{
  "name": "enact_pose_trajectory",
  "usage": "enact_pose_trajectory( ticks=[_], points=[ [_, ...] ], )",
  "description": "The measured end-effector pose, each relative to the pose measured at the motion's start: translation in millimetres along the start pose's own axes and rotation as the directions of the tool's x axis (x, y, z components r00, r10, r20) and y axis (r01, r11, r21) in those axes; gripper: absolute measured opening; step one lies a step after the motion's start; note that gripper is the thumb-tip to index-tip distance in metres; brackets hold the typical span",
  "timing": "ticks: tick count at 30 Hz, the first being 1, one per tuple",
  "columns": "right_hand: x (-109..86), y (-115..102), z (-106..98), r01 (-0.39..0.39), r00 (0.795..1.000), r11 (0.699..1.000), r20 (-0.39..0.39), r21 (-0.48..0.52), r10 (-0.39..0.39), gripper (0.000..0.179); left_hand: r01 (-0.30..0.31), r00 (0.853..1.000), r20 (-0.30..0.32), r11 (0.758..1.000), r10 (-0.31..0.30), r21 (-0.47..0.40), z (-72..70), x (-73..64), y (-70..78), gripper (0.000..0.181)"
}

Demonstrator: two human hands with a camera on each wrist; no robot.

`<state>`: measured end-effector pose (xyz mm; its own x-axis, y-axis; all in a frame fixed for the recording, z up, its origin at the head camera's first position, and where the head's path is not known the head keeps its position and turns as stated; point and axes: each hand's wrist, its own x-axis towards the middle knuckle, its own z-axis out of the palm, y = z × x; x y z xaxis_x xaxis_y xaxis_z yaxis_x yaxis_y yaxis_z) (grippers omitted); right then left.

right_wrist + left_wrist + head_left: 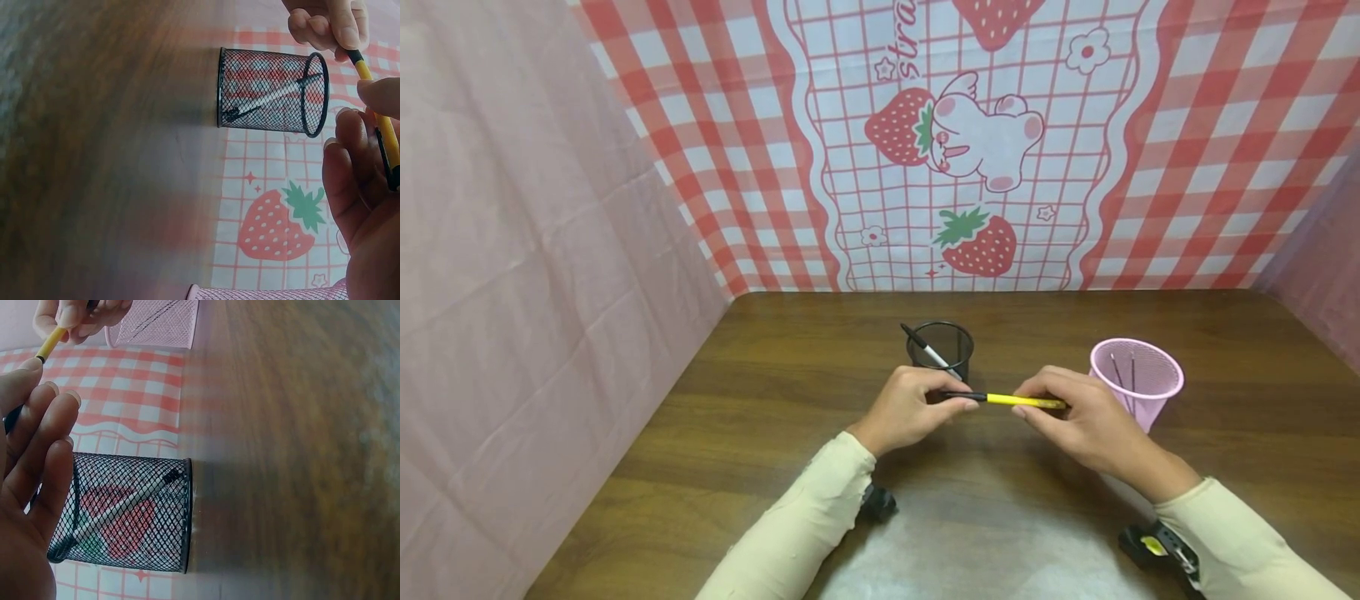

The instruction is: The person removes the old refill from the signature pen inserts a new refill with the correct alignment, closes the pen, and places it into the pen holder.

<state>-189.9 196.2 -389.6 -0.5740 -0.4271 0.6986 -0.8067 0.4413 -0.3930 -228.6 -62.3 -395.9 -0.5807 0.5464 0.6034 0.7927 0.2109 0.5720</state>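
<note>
Between the two hands a yellow and black pen (1002, 400) is held level above the table. My left hand (910, 408) pinches its black end between thumb and fingers. The yellow barrel is in the pinch of my right hand (1086, 421), and a black clip (382, 153) shows near that end in the right wrist view. Just behind the left hand stands a black mesh pen cup (966, 357), with a white marker (934, 356) with black ends leaning inside it. Part of the pen is hidden by the fingers.
A pink mesh cup (1150, 410) stands behind the right hand, holding two thin dark sticks (1132, 371). Behind the wooden table (700, 433) hangs a red checked strawberry cloth (850, 167). Pale cloth (535, 292) hangs at the left. Black devices sit at both wrists.
</note>
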Motion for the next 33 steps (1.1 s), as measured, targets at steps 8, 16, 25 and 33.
enact_pose_trajectory(
  ticks=[8, 16, 25, 33],
  points=[
    [0.3, -0.6, -0.9, -0.005, 1.0, 1.0, 0.002, -0.008, 0.005, 0.035, 0.002, 1.0, 0.009, 1.0, -0.002, -0.002, 0.0, 0.7, 0.5, 0.009],
    [0.0, 0.4, -1.3, -0.001, 1.0, 1.0, -0.001, -0.002, 0.001, 0.035, 0.01, 1.0, 0.013, 1.0, -0.01, 0.03, -0.5, 0.3, 0.7, 0.009],
    [-1.6, 2.9, -0.4, -0.012, 1.0, 1.0, -0.012, -0.023, 0.012, 0.035, 0.006, 1.0, 0.017, 0.999, -0.007, 0.037, 1.3, 0.2, 0.7, 0.009],
    [-2.1, 0.5, -0.1, -0.054, 0.998, 0.998, 0.02, -0.042, 0.055, 0.032, 0.0, 1.0, 0.017, 1.0, 0.0, 0.028, 1.3, -0.6, 1.9, 0.008]
  ],
)
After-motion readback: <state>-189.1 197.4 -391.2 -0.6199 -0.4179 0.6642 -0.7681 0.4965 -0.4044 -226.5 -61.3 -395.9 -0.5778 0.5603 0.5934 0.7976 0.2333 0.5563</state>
